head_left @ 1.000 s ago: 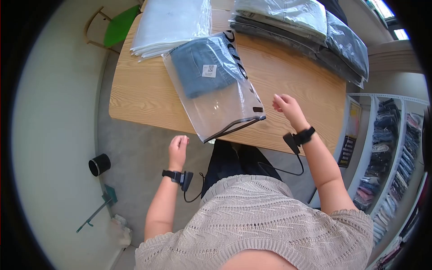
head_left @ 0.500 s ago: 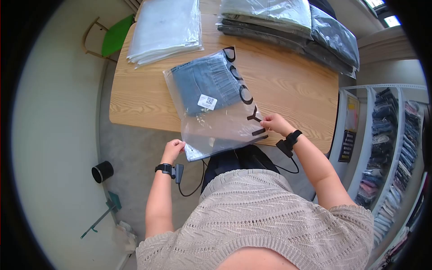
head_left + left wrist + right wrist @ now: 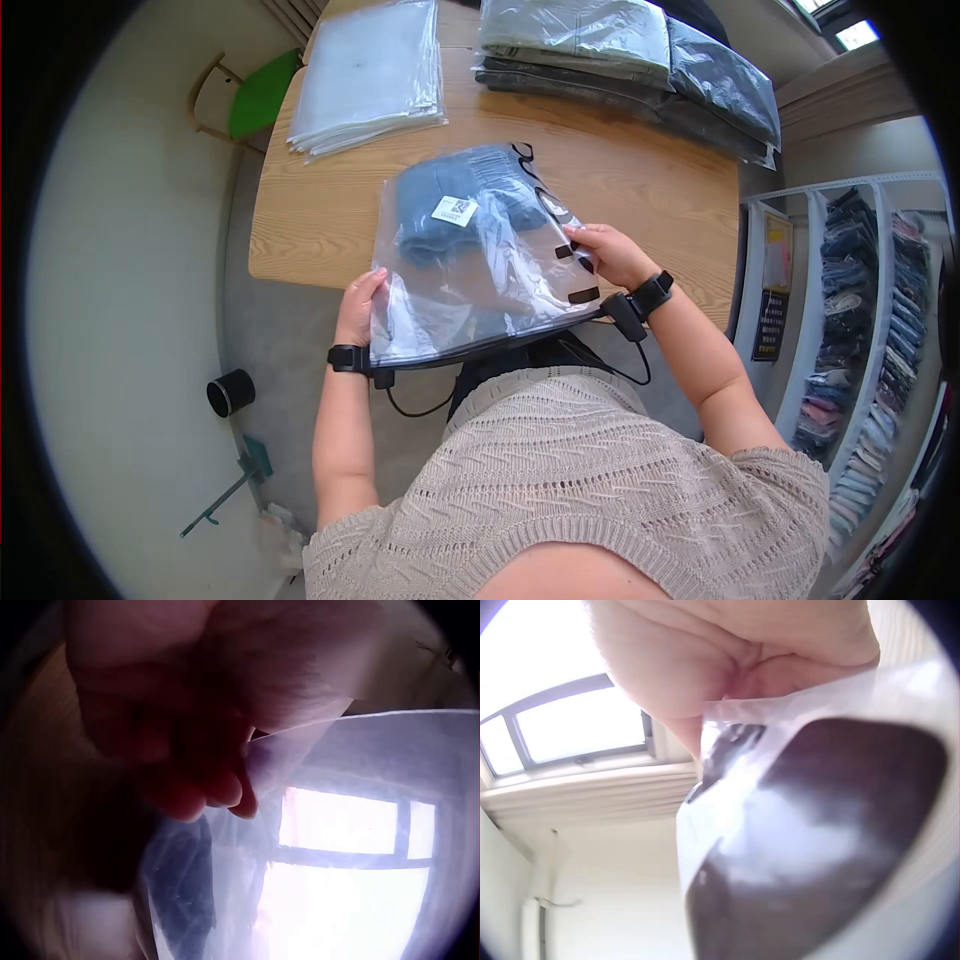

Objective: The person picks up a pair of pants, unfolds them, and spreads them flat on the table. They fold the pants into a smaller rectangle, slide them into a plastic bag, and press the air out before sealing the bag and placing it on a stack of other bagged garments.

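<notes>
Folded blue denim (image 3: 425,200) lies inside a clear plastic bag (image 3: 450,310), with a white label (image 3: 455,210) showing on it. Bold black lettering (image 3: 582,296) runs down the bag's right side. My left hand (image 3: 357,305) grips the bag's left edge; in the left wrist view its curled fingertips sit against the shiny film (image 3: 352,765). On the opposite edge, my right hand (image 3: 612,255) pinches the bag beside the letters, its thumb on top. The bag's dark-edged near end tilts up toward my body, past the table edge.
Stacked clear plastic bags (image 3: 370,75) lie at the table's back left. Several bagged garments (image 3: 620,70) are piled at the back right. The wooden table (image 3: 320,220) ends just before my body. Shelves of folded jeans (image 3: 845,320) stand to the right, a black bin (image 3: 230,393) on the left floor.
Both hands were off the bag a second ago, then took hold of its two side edges. Since then the bag's near end has come up toward me, and both hands have moved farther forward along it.
</notes>
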The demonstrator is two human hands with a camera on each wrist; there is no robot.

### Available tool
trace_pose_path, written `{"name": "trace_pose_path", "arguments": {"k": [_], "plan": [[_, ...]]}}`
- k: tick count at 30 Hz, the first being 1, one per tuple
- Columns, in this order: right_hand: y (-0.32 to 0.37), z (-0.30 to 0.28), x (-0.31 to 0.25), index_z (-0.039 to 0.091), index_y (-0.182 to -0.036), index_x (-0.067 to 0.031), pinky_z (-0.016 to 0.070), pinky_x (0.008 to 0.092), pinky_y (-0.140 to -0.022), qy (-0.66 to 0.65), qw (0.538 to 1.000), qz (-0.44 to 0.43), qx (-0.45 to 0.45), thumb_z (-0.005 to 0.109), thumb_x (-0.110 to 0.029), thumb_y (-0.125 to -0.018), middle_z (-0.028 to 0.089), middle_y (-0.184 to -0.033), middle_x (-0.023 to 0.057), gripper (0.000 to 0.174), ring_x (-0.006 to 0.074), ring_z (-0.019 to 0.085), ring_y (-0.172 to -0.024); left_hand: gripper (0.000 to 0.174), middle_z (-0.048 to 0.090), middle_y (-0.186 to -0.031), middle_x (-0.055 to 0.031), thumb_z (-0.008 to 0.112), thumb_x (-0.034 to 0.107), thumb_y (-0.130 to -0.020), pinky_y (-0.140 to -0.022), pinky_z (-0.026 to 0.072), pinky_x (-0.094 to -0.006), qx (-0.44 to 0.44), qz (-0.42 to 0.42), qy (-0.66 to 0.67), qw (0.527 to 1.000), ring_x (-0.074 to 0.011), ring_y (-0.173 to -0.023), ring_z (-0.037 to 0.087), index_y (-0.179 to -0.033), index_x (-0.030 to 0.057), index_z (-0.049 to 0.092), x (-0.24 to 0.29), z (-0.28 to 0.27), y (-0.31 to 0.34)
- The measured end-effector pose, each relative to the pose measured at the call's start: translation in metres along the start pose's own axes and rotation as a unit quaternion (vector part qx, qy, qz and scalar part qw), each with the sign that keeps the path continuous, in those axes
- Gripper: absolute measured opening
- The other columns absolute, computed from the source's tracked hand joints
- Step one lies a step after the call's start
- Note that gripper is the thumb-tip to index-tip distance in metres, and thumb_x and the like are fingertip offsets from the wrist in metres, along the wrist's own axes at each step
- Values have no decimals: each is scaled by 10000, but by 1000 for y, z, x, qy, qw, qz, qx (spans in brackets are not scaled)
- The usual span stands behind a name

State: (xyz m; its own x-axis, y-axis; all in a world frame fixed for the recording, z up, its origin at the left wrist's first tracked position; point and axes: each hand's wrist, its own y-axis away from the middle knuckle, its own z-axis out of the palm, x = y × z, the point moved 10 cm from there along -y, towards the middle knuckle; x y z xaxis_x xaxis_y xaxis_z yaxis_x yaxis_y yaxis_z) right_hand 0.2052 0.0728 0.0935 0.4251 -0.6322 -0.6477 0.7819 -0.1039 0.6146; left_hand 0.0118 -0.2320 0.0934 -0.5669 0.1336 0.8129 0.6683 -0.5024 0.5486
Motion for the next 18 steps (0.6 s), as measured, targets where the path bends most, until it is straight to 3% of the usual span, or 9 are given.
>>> {"name": "trace_pose_path", "arguments": {"k": [3,6,7,9,11,14,16,18], "plan": [[65,39,-64,601,-941,25,518,254,-666,-119,991,-53,-37,522,-194,-931,645,-876,85,233,130,621,-730,285,538,-596,8,556,207,-892,-533,403,-221,-54,50,42,996,-72,-549,495,-637,82,529,75,37,36],[109,52,-90,596,-924,27,538,292,-673,-173,983,-46,-45,501,-197,-936,647,-857,117,244,157,635,-724,282,565,-616,-28,547,192,-890,-560,435,-226,-108,42,86,990,-92,-572,529,-638,68,524,105,69,48],[118,50,-91,595,-912,25,542,307,-673,-193,979,-30,-50,494,-200,-936,647,-842,131,247,169,639,-719,282,565,-616,-28,547,192,-890,-560,435,-226,-116,49,82,989,-92,-572,529,-638,68,524,110,81,48],[114,22,-84,594,-900,21,545,309,-660,-210,976,-48,-25,500,-208,-934,647,-824,134,249,175,642,-702,260,589,-644,-52,546,188,-889,-575,461,-235,-91,-28,81,992,-109,-592,563,-662,61,544,96,102,41],[109,-10,-69,596,-880,12,551,304,-628,-256,965,-59,19,509,-227,-929,650,-792,129,259,183,647,-664,252,596,-655,-59,547,191,-890,-566,466,-243,-99,-21,87,991,-121,-587,570,-677,56,553,87,120,21],[128,-44,-68,598,-876,4,553,301,-622,-223,968,-91,67,514,-237,-927,651,-811,122,260,180,648,-667,242,607,-671,-63,551,204,-893,-565,480,-250,-118,-5,83,989,-128,-602,589,-712,45,570,98,154,17],[148,-42,-75,595,-886,-1,554,298,-643,-230,965,-115,44,516,-238,-926,653,-834,114,253,176,651,-690,244,602,-665,-48,559,206,-893,-596,475,-243,-190,26,54,980,-110,-624,578,-706,50,571,112,184,20],[159,-47,-75,583,-925,7,558,302,-648,-274,948,-136,89,511,-235,-928,650,-853,124,253,181,653,-691,248,579,-642,-22,579,206,-886,-594,443,-227,-182,35,43,982,-93,-607,542,-685,61,570,107,191,8]]}}
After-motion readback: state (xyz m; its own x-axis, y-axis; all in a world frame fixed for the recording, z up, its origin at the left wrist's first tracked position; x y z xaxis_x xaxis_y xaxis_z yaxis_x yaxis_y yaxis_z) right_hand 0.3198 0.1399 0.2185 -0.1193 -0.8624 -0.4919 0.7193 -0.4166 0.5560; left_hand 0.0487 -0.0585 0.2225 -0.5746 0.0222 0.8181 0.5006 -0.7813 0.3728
